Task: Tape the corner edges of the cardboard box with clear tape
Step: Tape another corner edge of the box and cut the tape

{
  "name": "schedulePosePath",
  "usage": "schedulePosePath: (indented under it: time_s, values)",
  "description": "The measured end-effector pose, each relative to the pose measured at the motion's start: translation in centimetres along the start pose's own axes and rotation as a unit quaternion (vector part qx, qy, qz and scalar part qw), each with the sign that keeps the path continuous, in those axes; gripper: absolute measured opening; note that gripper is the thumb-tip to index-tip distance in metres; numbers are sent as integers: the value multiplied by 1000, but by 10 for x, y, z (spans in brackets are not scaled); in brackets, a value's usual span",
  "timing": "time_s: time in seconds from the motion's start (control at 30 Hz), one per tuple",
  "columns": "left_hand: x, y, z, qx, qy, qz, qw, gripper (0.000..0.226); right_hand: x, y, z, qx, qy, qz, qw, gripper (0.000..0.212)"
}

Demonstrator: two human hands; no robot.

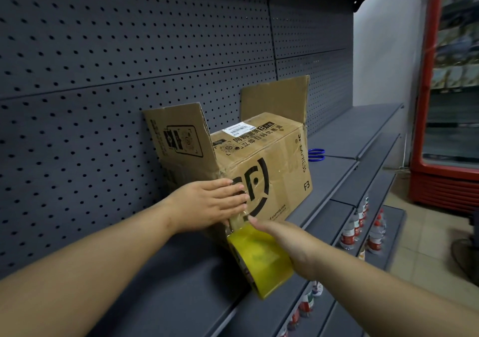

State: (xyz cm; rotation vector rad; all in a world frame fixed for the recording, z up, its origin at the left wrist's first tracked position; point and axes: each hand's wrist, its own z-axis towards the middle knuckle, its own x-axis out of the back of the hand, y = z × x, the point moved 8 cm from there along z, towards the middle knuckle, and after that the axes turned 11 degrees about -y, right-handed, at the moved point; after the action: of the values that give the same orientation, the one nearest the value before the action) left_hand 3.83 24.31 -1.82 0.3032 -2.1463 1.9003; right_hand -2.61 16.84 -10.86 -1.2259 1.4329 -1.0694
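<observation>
box (272, 160) on shelf (181, 272) | tape roll (261, 259) before box | scissors (316, 154) right of box

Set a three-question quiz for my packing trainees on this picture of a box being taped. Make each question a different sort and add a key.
1. True or false: the left hand lies with straight fingers against the front face of the cardboard box.
2. What does the right hand hold? A: a marker. B: a tape roll. C: a knife.
3. Short answer: what colour are the handles of the scissors that lie on the shelf past the right end of the box?

Key: 1 true; 2 B; 3 blue.
</observation>
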Motion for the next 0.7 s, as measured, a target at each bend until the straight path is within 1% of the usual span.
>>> schedulePosePath:
  time_s: [0.03,0.07,0.13,0.17,0.2,0.27,0.33,0.47,0.57,0.7]
  values:
    - [0,0,0,1,3,-7,1000,45,1,6,-2,-2,-27,4,1000,81]
    - [-1,0,0,4,2,-11,1000,45,2,10,-5,0,-51,3,999,72]
    - [-3,0,1,14,-7,-11,1000,46,3,15,-10,19,-77,1,997,35]
    - [-4,-1,0,21,-13,-13,1000,47,3,14,-12,28,-78,0,997,22]
    - [-6,-1,0,27,-17,-17,999,50,2,12,-13,35,-77,-6,996,17]
    - [-8,-2,1,39,-24,-19,999,52,-1,8,-13,44,-71,-21,996,20]
    - [-9,0,1,42,-20,-8,999,48,-3,4,-11,50,-62,-27,996,23]
    - [-11,1,3,39,-36,-19,998,44,0,2,-6,57,-43,-14,997,28]
    - [-13,1,4,40,-63,-19,997,43,-2,0,-4,58,-42,-9,997,30]
    - [-10,2,2,51,-75,-27,995,44,-3,1,-5,59,-45,2,997,36]
